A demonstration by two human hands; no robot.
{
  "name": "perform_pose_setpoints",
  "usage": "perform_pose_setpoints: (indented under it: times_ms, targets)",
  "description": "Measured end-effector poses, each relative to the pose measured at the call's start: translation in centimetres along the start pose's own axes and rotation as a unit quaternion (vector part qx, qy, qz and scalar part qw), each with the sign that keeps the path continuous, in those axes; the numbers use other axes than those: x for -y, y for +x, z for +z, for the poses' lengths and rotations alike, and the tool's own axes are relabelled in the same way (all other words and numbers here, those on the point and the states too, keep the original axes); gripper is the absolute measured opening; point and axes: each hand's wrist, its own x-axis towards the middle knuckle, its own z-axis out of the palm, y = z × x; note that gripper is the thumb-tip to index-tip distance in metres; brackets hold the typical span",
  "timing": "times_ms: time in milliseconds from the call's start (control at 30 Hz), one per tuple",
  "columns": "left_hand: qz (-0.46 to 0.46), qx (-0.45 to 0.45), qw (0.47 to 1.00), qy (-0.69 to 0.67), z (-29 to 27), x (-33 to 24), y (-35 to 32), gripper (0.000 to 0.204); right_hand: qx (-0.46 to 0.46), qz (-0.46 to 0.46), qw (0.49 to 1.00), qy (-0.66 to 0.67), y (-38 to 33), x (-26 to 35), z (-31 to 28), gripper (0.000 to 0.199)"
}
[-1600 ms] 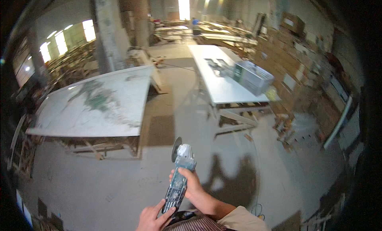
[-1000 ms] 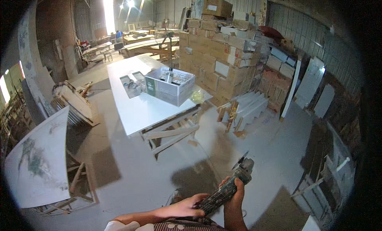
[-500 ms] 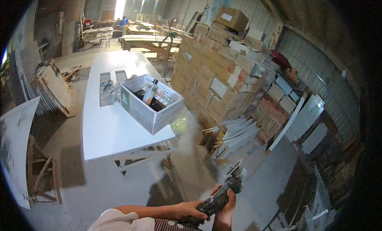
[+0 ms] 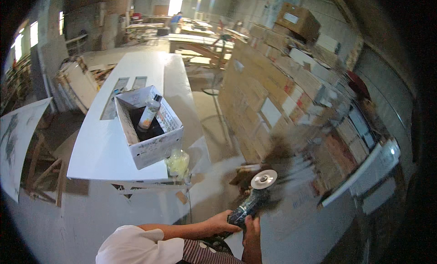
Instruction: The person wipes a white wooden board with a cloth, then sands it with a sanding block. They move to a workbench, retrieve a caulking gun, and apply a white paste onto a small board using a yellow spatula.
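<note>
An angle grinder (image 4: 248,207) is held out at the lower middle, its pale round disc (image 4: 264,179) facing up toward me. My left hand (image 4: 221,223) is closed round the rear of its dark body. On the other side of the body, my right hand (image 4: 251,232) grips it too, with some of its fingers hidden. Left of the grinder, a white door panel (image 4: 100,150) with two rectangular cutouts lies flat on a support. On it stands an open white box (image 4: 157,150) with a bottle (image 4: 149,111) leaning inside.
A crumpled yellowish bag (image 4: 177,164) sits by the panel's near corner. Stacked cartons (image 4: 246,91) form a wall at the right, with panels (image 4: 359,168) leaning beyond. Another panel (image 4: 22,141) leans at the far left. A person (image 4: 175,22) stands among distant worktables.
My view has swung, shifting the cartons rightward and bringing the box nearer. The grinder has tilted so its disc shows its round face. Both hands still hold it; the right has moved lower.
</note>
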Motion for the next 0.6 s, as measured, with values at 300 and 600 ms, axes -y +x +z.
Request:
perform_pose_setpoints:
  times_ms: [300,600]
  targets:
    - [-0.009,-0.373,0.918,0.132,-7.8,-3.6,11.1,0.055,0.297,0.119,0.939,-0.124,13.6,0.6,-7.3,0.055]
    - [-0.124,-0.586,0.798,0.069,-21.6,0.2,18.9,0.063,0.259,0.004,0.883,-0.392,24.0,-9.9,-21.8,0.041]
